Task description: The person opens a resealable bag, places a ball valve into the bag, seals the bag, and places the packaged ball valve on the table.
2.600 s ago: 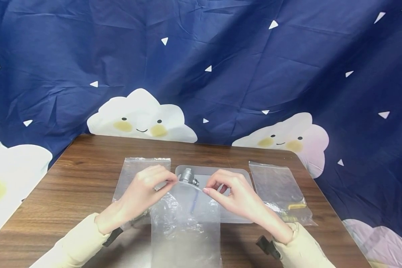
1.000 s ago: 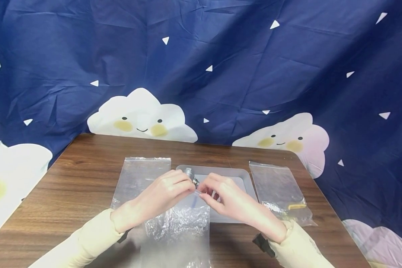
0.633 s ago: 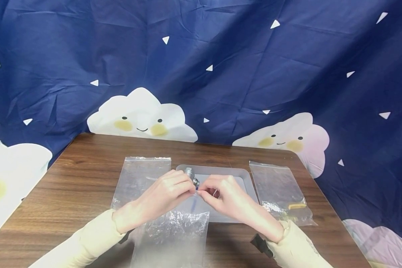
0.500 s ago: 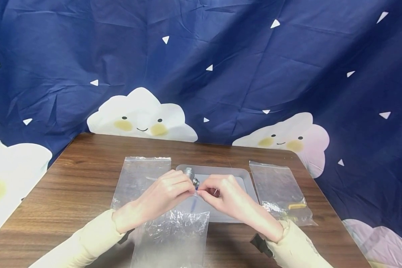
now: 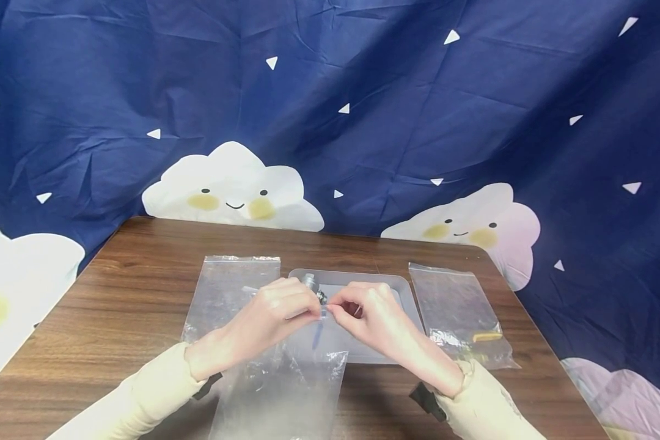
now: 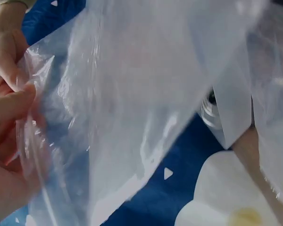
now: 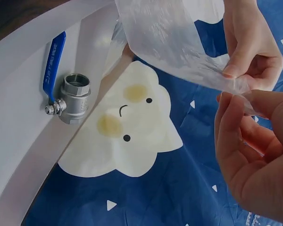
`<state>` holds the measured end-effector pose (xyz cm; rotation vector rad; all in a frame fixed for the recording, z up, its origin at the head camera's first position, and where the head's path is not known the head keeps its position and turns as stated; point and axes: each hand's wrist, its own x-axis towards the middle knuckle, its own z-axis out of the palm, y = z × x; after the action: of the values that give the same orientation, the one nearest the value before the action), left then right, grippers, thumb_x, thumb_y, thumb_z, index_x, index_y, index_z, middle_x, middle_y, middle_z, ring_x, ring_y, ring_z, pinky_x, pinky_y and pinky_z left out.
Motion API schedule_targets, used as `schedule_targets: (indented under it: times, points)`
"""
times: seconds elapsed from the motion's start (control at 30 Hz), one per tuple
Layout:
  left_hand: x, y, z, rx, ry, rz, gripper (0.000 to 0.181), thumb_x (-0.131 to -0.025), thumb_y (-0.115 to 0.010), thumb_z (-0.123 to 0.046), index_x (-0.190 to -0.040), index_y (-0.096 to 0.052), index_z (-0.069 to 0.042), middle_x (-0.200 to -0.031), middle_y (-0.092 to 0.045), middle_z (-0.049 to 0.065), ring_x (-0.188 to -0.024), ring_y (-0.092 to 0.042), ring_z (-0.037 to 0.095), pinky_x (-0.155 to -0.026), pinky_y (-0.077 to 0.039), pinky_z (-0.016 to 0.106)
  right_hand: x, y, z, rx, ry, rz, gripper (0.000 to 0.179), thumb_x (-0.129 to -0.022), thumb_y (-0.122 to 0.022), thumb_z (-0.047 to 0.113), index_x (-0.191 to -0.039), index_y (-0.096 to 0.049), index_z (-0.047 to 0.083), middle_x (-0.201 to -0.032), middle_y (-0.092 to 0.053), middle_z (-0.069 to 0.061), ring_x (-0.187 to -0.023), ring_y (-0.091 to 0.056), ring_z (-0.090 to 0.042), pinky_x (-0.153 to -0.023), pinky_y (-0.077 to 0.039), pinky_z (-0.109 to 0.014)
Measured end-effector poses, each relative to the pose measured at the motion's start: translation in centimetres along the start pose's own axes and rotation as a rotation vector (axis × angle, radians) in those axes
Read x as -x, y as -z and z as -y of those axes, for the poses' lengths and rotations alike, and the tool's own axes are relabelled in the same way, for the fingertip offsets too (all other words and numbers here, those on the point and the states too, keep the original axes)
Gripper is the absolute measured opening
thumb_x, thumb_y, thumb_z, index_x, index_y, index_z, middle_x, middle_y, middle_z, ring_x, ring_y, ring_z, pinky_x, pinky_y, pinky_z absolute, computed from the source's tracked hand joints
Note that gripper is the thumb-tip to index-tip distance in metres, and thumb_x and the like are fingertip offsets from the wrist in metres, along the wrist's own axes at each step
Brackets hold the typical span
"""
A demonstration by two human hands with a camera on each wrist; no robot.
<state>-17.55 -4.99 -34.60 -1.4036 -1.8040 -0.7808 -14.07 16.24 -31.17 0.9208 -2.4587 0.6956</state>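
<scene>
Both hands pinch the top edge of a clear plastic zip bag (image 5: 280, 391) that hangs down over the front of a tray. My left hand (image 5: 264, 321) grips the edge between thumb and fingertips. Close beside it, my right hand (image 5: 376, 315) pinches the same edge; the right wrist view shows the fingertips (image 7: 226, 106) on the film. The left wrist view is mostly filled by the wrinkled bag. Behind the hands, a metal ball valve with a blue lever handle (image 7: 76, 100) lies in the grey tray (image 5: 374, 279). Whether the bag's mouth is parted cannot be told.
A flat clear zip bag (image 5: 233, 278) lies left of the tray, partly under the left forearm. To the right lies another zip bag (image 5: 451, 299) with a yellow-handled item (image 5: 486, 337) in it. The wooden table (image 5: 143, 269) ends at a blue cloth backdrop.
Since the oldest frame my hands have come together, the left moving right and the right slightly left. The bag's edge between them is now gathered close, and its lower part has shifted left.
</scene>
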Motion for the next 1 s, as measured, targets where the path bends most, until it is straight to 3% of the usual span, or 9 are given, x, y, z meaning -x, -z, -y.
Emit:
schedule_targets:
  times: [0.2, 0.33, 0.47, 0.6, 0.87, 1.0]
  points:
    - [0.2, 0.3, 0.3, -0.085, 0.109, 0.067, 0.022, -0.076, -0.082, -0.004, -0.093, -0.070, -0.012, -0.088, -0.070, -0.005, -0.081, -0.064, 0.010, -0.075, -0.053, 0.022, 0.2, 0.3, -0.7, -0.009, -0.019, 0.008, 0.007, -0.083, -0.075, 0.005, -0.083, -0.075, 0.011, -0.070, -0.066, 0.005, -0.062, -0.053, 0.003, -0.055, -0.049, -0.009]
    - [0.3, 0.0, 0.3, -0.100, 0.136, 0.058, 0.019, -0.077, -0.080, -0.004, -0.089, -0.067, -0.012, -0.082, -0.068, -0.004, -0.078, -0.062, 0.010, -0.073, -0.052, 0.022, 0.2, 0.1, -1.0, -0.019, -0.018, 0.024, 0.007, -0.083, -0.073, 0.004, -0.085, -0.073, 0.011, -0.075, -0.067, 0.004, -0.064, -0.056, 0.001, -0.056, -0.051, -0.011]
    - [0.4, -0.2, 0.2, -0.091, 0.134, 0.048, 0.019, -0.076, -0.080, -0.003, -0.086, -0.066, -0.012, -0.078, -0.066, -0.005, -0.074, -0.059, 0.009, -0.070, -0.050, 0.020, 0.1, -0.4, -1.0, -0.063, 0.036, 0.058, 0.007, -0.087, -0.071, 0.004, -0.092, -0.071, 0.009, -0.082, -0.069, 0.001, -0.068, -0.061, -0.002, -0.060, -0.054, -0.013]
    - [0.5, -0.3, 0.2, -0.077, 0.115, 0.044, 0.020, -0.074, -0.082, -0.004, -0.086, -0.067, -0.011, -0.078, -0.067, -0.005, -0.073, -0.059, 0.007, -0.071, -0.051, 0.017, -0.1, -0.9, -0.8, -0.078, 0.065, 0.068, 0.004, -0.088, -0.073, 0.008, -0.091, -0.073, 0.010, -0.075, -0.066, 0.002, -0.065, -0.058, -0.001, -0.059, -0.052, -0.011]
    - [0.4, -0.3, 0.1, -0.069, 0.043, 0.029, 0.023, -0.073, -0.083, -0.001, -0.085, -0.066, -0.013, -0.080, -0.068, -0.007, -0.074, -0.061, 0.005, -0.075, -0.052, 0.015, -0.2, -0.9, -0.6, -0.021, -0.012, -0.027, 0.006, -0.083, -0.078, 0.007, -0.082, -0.074, 0.011, -0.071, -0.069, 0.003, -0.061, -0.057, 0.001, -0.055, -0.049, -0.011]
    - [0.3, -0.1, 0.3, -0.076, 0.091, 0.030, 0.023, -0.074, -0.083, -0.004, -0.087, -0.067, -0.012, -0.082, -0.069, -0.006, -0.077, -0.062, 0.007, -0.074, -0.053, 0.019, -0.3, -0.8, -0.6, 0.005, -0.039, -0.035, 0.007, -0.083, -0.077, 0.006, -0.081, -0.073, 0.011, -0.073, -0.069, 0.003, -0.062, -0.056, 0.001, -0.056, -0.048, -0.010]
